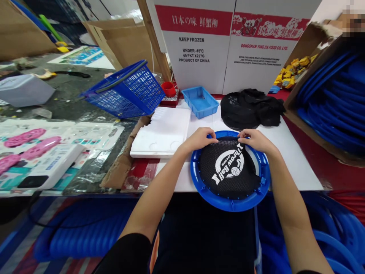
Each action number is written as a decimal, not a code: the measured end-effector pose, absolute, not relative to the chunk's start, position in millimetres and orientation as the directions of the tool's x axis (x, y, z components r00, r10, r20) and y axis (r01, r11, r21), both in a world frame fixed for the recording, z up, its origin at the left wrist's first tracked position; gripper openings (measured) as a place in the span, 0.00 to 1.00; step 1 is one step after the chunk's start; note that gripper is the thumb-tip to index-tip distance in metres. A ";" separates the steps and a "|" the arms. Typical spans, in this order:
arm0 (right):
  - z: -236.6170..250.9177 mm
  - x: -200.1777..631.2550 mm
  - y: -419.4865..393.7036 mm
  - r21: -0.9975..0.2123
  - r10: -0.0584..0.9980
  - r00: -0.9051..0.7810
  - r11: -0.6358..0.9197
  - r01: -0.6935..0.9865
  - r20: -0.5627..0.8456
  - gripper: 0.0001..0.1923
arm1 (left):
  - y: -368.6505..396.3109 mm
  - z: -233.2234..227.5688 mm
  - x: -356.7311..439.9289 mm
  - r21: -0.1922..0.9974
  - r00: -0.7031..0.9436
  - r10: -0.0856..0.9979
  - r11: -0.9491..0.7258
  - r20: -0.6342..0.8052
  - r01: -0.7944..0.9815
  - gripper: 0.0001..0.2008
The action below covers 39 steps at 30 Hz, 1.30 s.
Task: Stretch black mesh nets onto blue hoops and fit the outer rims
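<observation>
One blue ring [228,203] lay flat at the near edge of the white tabletop [296,167], directly under both hands. One black mesh net [228,169] printed "Throw Ball" covered its middle. The left hand [198,139] pinched the net's far edge at the ring's upper rim, fingers curled on the mesh. The right hand [255,139] gripped the same far edge just beside it, fingers also closed on the net. The two hands were near each other, not touching.

Beyond the right hand: one heap of black nets [251,108], number in the heap could not be counted. Beyond the left hand: one small blue tray [200,101]. Left of the left hand: one white foam slab [164,133]. Farther left and beyond: one blue wire basket [127,91], tilted, and one red cup [169,88] beside it. Behind these: two white cartons [199,49] marked "KEEP FROZEN". Far right of the right hand: one cardboard box [336,83] of blue rings, count unclear. Far left: three pink pieces [31,142] on packaging.
</observation>
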State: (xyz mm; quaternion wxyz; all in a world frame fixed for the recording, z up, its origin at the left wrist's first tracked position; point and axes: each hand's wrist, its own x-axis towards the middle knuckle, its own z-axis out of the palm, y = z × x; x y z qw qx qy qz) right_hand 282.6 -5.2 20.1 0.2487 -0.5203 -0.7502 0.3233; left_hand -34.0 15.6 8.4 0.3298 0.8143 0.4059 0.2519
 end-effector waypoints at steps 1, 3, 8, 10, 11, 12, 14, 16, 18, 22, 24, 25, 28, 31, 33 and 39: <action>19.7 283.7 -4.6 -0.747 0.940 -0.341 0.249 0.616 0.032 0.10 | 15.6 9.1 -35.3 0.740 0.568 0.812 -0.461 0.131 0.489 0.07; 19.0 284.9 -4.0 -0.753 0.939 -0.343 0.247 0.610 0.029 0.10 | 15.9 10.2 -37.5 0.745 0.593 0.797 -0.466 0.119 0.477 0.05; 15.1 285.0 -1.2 -0.757 0.956 -0.290 0.216 0.617 0.036 0.09 | 15.9 10.3 -37.4 0.789 0.514 0.849 -0.397 0.122 0.469 0.03; 12.2 285.9 1.4 -0.762 0.963 -0.268 0.197 0.617 0.032 0.09 | 15.8 10.0 -36.3 0.792 0.486 0.866 -0.377 0.118 0.480 0.04; 10.6 286.6 2.7 -0.767 0.965 -0.259 0.188 0.613 0.029 0.09 | 15.8 9.9 -35.9 0.791 0.473 0.874 -0.368 0.115 0.488 0.05; 9.2 287.4 3.8 -0.774 0.967 -0.254 0.180 0.608 0.026 0.10 | 15.9 9.8 -35.6 0.791 0.461 0.881 -0.359 0.111 0.496 0.05; 6.9 288.2 5.1 -0.779 0.968 -0.248 0.175 0.602 0.026 0.10 | 16.4 9.2 -35.0 0.794 0.437 0.893 -0.340 0.105 0.504 0.07; 5.7 287.3 5.0 -0.782 0.973 -0.227 0.161 0.603 0.025 0.10 | 17.1 7.9 -34.3 0.803 0.424 0.899 -0.329 0.106 0.497 0.08; 5.4 285.1 4.1 -0.802 0.983 -0.186 0.118 0.585 0.009 0.09 | 18.0 5.9 -33.3 0.816 0.420 0.902 -0.316 0.100 0.485 0.08; 7.6 282.4 2.6 -0.813 0.986 -0.167 0.083 0.576 -0.018 0.07 | 19.2 2.0 -31.4 0.851 0.394 0.918 -0.246 0.051 0.464 0.09; 10.5 283.1 1.1 -0.771 0.979 -0.205 0.141 0.621 0.014 0.08 | 19.2 1.2 -30.8 0.867 0.379 0.925 -0.215 0.033 0.449 0.09; 12.3 283.4 -0.2 -0.750 0.971 -0.235 0.187 0.635 0.044 0.09 | 19.0 1.1 -30.6 0.871 0.378 0.925 -0.212 0.033 0.444 0.09; 16.9 281.5 -6.0 -0.694 0.912 -0.394 0.355 0.626 0.112 0.11 | 18.5 0.9 -30.3 0.861 0.407 0.911 -0.261 0.070 0.437 0.08; 15.7 274.9 -11.6 -0.608 0.844 -0.529 0.466 0.643 0.087 0.10 | 18.7 -0.3 -30.0 0.840 0.440 0.890 -0.326 0.118 0.434 0.07; 12.0 270.2 -13.3 -0.540 0.826 -0.560 0.502 0.676 0.067 0.08 | 19.3 -1.0 -29.9 0.823 0.439 0.888 -0.348 0.136 0.449 0.07; 12.2 266.7 -12.6 -0.523 0.813 -0.575 0.531 0.667 0.092 0.06 | 19.3 1.6 -27.5 0.792 0.407 0.906 -0.330 0.113 0.514 0.08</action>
